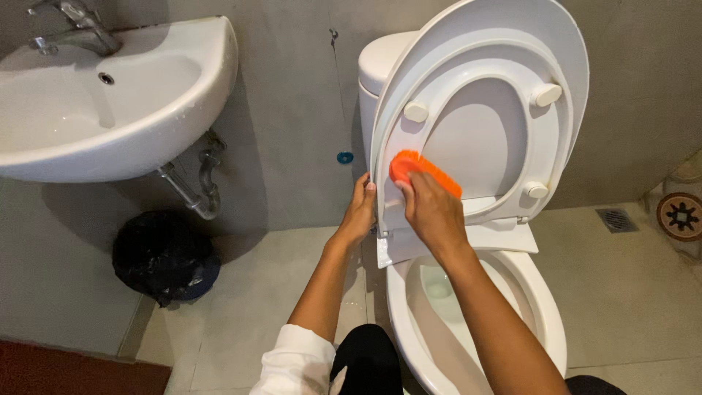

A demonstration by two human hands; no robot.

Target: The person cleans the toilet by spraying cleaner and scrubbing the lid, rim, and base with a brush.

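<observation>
- Two bare hands work at one white toilet (512,307) in a grey-walled bathroom, seen from just above the kneeling person.
- The right hand (433,211) has its fingers clamped on one orange brush (423,168), which is pressed against the underside of the raised seat (512,95), at its lower left part.
- The left hand (360,213) grips the left edge of the seat and lid, fingers curled around that edge, thumb side toward the camera.
- One lid (570,36) stands upright behind the seat, leaning back on one cistern (380,58).
- Four white bumpers show on the seat's underside: two near the top (415,111) and two lower on the right (537,190).
- The bowl lies open below, water low in it, directly under the right forearm.
- One white sink (110,146) hangs on the wall at left, with one metal tap (73,29) and one chrome drain pipe (201,183) beneath it.
- One bin lined with a black bag (164,256) sits on the floor under the sink, well apart from the toilet.
- One small blue fitting (345,157) marks the wall between the sink and the cistern.
- Two floor drains show at right: one square grate (616,219) and one round patterned cover (681,216).
- One white sleeve (296,362) is rolled up on the left arm.
</observation>
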